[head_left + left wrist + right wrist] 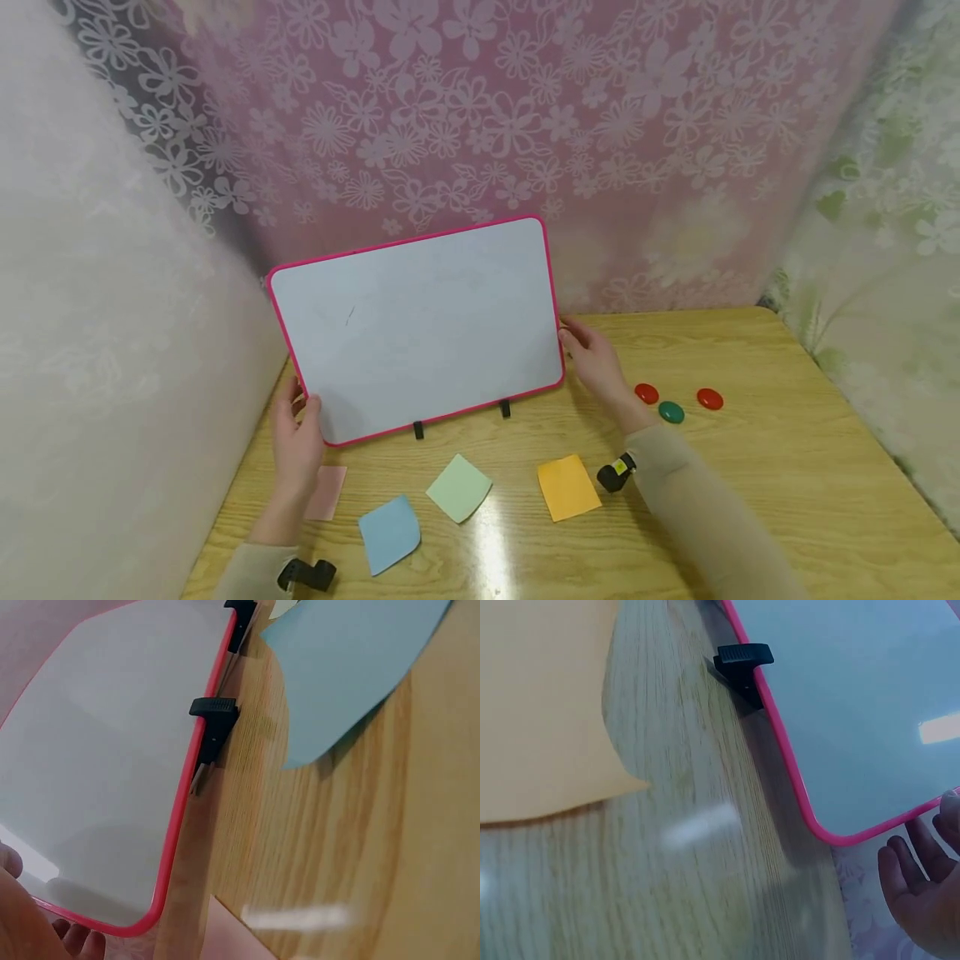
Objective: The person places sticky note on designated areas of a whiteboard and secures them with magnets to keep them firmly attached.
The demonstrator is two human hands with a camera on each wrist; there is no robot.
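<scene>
- A pink, flower-patterned backdrop (525,125) rises behind your work area, with a pale covering (142,333) to your left and a green-and-white floral one (892,267) to your right.
- Before you spreads a wood-grained tabletop (780,467), a streak of light glaring on its near part.
- Your whiteboard (435,325), rimmed in bright pink, faces you above the far left part of the tabletop, tilted so that its right end sits higher than its left.
- Beige sleeves (697,492) cover your forearms as both arms reach forward.
- Your left hand (296,433) grips the board near its lower left corner, thumb on the front, fingers curled round behind.
- Your right hand (596,362) pinches the opposite edge, its thumb at the rim and its fingers reaching behind.
- Four paper notes lie on the tabletop nearer to you: an orange note (569,488) at right, a blue note (391,535) with a curling edge, a green note (459,489) between them, and a pink note (327,493) partly hidden by your left wrist.
- A small black camera (617,473) rides on your right wrist, a matching unit (315,575) on your left.
- Two red discs (710,399) and a green disc (671,412) lie beyond your right forearm.
- Two black clips (418,430) jut from the board's lower edge; whether they touch the tabletop cannot be told.
- A short dark stroke (350,315) marks the white surface at left.
</scene>
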